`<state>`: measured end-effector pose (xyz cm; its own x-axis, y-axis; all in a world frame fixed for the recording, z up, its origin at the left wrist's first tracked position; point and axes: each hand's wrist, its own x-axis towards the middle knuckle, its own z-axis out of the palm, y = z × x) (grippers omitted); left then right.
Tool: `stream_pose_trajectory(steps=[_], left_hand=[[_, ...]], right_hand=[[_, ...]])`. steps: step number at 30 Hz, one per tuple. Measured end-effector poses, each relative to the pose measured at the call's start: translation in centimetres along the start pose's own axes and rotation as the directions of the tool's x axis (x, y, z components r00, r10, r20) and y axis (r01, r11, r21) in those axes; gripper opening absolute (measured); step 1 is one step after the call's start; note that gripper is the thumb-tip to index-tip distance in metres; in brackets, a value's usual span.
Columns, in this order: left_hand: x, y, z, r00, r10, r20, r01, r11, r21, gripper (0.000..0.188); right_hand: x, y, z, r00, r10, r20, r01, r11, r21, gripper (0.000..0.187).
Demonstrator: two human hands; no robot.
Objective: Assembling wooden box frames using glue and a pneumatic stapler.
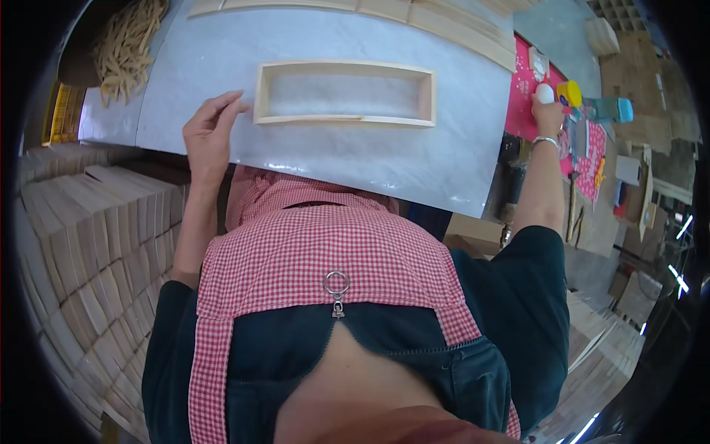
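1. The person's left hand [211, 127] is raised by the near left part of the table [200, 59], its fingers bent and the tips a little apart from the thumb, just beside the left end of the wooden frame and clear of it.

2. That wooden frame [345, 120], long, rectangular and pale, sits on the table in front of the person, its long sides running left to right; the grey-white surface shows inside its four walls.

3. Off to the right, the right hand [548, 113] is stretched out at arm's length, closed on a white rounded object [545, 93]; the fingers are partly hidden from where I look. A silvery bracelet [545, 140] circles that wrist.

4. Near this hand lie a red sheet [521, 111], a yellow container [569, 93] and a blue-green bottle [610, 110].

5. Pale wooden strips [414, 13] run along the table's far side, and a heap of tan strips [127, 55] fills the far left corner.

6. Wooden blocks [92, 237] are stacked at the person's left. The person wears a red-and-white checked apron [333, 248] over a dark green top [529, 296].
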<state>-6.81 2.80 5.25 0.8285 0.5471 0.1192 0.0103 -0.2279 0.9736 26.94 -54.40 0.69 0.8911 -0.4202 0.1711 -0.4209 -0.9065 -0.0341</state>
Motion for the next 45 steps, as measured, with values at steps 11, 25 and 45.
stream_pose_trajectory(steps=[11,25,45], left_hand=[[-1.8,-2.4,10.5,0.676,0.541,0.501,-0.736,0.541,0.408,0.032],[-4.0,-3.2,11.5,0.576,0.646,0.501,-0.814,0.399,0.421,0.037],[-4.1,-3.4,11.4,0.598,0.628,0.498,-0.801,0.481,0.357,0.030]], right_hand=[[-11.3,-5.6,-8.0,0.985,0.079,-0.154,0.143,0.135,0.981,0.063],[-31.7,-20.4,-10.3,0.746,-0.660,-0.087,0.115,0.000,0.993,0.046],[-31.5,-24.9,-10.2,0.656,-0.687,-0.314,0.437,0.007,0.899,0.052]])
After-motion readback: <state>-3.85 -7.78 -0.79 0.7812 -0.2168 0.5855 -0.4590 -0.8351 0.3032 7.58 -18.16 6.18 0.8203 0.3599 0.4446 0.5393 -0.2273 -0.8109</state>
